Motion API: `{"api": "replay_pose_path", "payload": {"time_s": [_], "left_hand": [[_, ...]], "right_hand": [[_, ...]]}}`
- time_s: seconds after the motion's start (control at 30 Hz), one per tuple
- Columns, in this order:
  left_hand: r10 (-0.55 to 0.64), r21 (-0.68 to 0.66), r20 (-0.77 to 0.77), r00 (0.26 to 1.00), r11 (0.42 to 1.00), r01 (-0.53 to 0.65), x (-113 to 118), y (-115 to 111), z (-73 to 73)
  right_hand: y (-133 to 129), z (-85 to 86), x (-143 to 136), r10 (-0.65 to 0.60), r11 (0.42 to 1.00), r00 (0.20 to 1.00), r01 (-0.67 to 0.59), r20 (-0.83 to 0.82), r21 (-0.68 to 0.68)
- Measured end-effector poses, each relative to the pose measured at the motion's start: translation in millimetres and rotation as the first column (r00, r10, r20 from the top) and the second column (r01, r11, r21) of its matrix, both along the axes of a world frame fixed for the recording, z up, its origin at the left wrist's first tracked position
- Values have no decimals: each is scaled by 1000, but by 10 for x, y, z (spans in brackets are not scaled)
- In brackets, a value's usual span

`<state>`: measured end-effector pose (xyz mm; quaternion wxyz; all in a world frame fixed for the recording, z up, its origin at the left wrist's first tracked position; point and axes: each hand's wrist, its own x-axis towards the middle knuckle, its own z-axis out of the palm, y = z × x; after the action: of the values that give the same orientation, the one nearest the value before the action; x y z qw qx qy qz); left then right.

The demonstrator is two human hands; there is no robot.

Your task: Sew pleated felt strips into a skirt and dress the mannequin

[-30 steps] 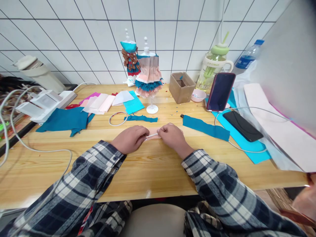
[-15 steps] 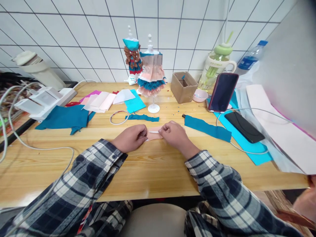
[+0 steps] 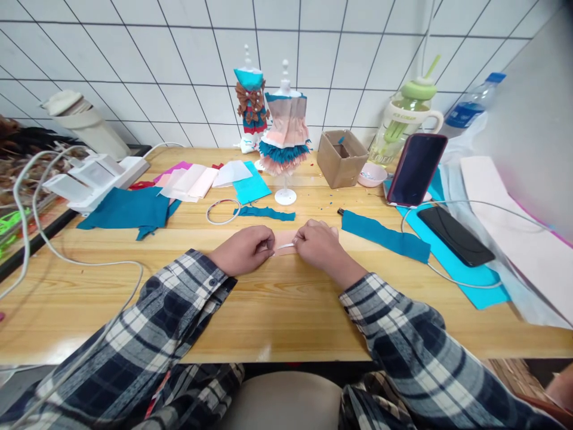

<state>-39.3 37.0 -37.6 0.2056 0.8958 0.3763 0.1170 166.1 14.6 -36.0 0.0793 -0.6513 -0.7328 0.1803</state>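
A small pink piece of cloth or paper lies on the table between my two hands. Across it runs a narrow white strip, slightly curved. My left hand is closed in a pinch on the pink piece's left edge, its fingertips partly hidden. At the strip's right end, my right hand has thumb and finger pinched together on the strip. Just behind the hands lies a ragged teal strip, beside a white ring. A dress form in a pink and teal ruffled dress stands further back.
On the right lie a teal fabric band, a black phone and a propped-up phone. A cardboard box stands behind. Teal cloth and a power strip are on the left, with a cable trailing forward.
The white strip has gone from straight to slightly curved and sits lower on the pink piece. Both hands stay at its ends. The whole view has shifted a little.
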Motion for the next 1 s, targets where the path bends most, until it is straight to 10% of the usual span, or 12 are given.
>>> {"api": "replay_pose_path", "payload": {"time_s": [1.0], "left_hand": [[113, 30, 19, 993, 993, -114, 132, -44, -11]], "right_hand": [[-102, -4, -14, 65, 995, 992, -73, 109, 71]]}}
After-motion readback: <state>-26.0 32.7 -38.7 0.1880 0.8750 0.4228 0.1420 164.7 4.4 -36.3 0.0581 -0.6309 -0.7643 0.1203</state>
